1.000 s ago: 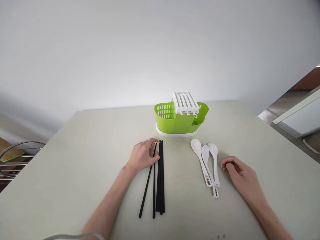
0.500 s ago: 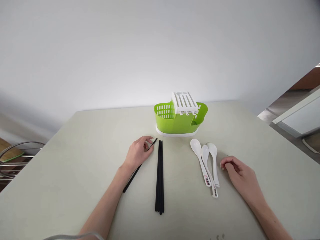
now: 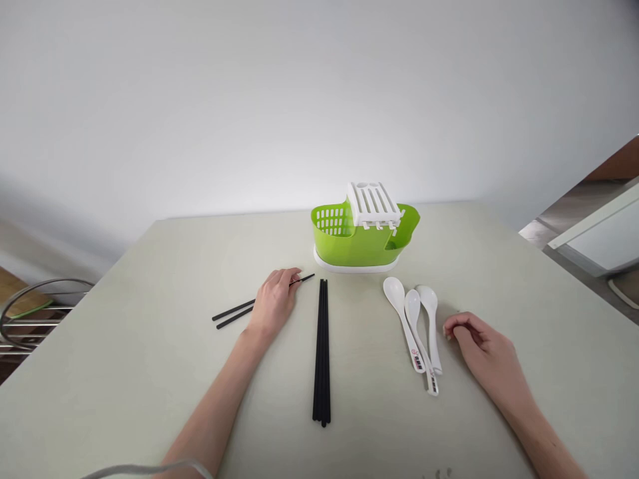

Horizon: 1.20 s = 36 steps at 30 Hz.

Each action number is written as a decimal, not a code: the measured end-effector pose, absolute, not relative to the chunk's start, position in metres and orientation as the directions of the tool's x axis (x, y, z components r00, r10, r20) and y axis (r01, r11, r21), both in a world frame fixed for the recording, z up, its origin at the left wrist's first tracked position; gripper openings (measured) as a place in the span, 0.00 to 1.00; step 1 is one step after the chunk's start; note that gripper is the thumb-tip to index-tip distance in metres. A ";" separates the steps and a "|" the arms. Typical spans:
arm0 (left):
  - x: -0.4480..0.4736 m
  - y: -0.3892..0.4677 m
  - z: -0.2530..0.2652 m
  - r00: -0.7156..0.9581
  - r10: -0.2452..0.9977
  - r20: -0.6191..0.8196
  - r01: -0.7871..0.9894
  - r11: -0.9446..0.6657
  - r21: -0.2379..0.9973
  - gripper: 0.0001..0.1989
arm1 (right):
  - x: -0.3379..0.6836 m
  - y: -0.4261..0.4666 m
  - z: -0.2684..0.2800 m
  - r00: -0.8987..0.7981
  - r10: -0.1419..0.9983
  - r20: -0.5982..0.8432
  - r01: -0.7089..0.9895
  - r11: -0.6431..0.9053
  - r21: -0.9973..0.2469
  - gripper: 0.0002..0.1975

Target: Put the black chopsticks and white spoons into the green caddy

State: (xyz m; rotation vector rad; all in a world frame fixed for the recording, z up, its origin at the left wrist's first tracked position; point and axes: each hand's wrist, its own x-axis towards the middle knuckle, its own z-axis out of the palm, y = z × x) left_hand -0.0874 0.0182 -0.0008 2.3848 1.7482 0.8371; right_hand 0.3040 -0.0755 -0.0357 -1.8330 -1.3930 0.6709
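Observation:
My left hand [image 3: 275, 299] is closed over a pair of black chopsticks [image 3: 233, 311]. Their thick ends stick out to its left, and their thin tips show past the fingers on the right. Beside it, several more black chopsticks [image 3: 322, 359] lie in a bundle on the table, pointing away from me. My right hand [image 3: 484, 352] rests loosely curled on the table with nothing visible in it. Just left of it lie three white spoons: one on the left [image 3: 403, 316], one in the middle [image 3: 418, 336] and one on the right [image 3: 431, 319], their handles converging towards me.
A green utensil basket [image 3: 339, 249] with a white slotted top [image 3: 373, 203] and white base stands behind the chopsticks and spoons, near the wall [image 3: 249, 120]. The pale table [image 3: 174, 286] reaches that wall. A metal rack [image 3: 37, 322] is beyond its left edge.
The chopsticks in my left hand have swung from steeply slanted to nearly crosswise, and their thick ends now show apart at the left. My right hand stays by the spoons.

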 end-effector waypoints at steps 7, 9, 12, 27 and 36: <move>-0.088 0.018 -0.004 0.197 0.888 0.416 0.848 -0.367 0.383 0.13 | 0.301 -0.075 -0.031 0.295 0.956 -0.008 0.579 -0.186 -0.794 0.09; -0.088 0.018 -0.004 0.199 0.886 0.420 0.847 -0.371 0.382 0.13 | 0.301 -0.074 -0.030 0.300 0.954 -0.014 0.582 -0.194 -0.790 0.09; -0.087 0.018 -0.003 0.231 0.869 0.438 0.839 -0.406 0.362 0.13 | 0.301 -0.074 -0.031 0.297 0.955 -0.011 0.584 -0.191 -0.789 0.10; -0.088 0.019 -0.003 0.151 0.870 0.470 0.914 -0.304 0.269 0.13 | 0.301 -0.075 -0.031 0.279 0.960 0.040 0.587 -0.137 -0.798 0.09; -0.090 0.020 -0.009 0.052 0.864 0.501 0.954 -0.191 0.231 0.12 | 0.302 -0.075 -0.032 0.277 0.961 0.027 0.586 -0.146 -0.797 0.09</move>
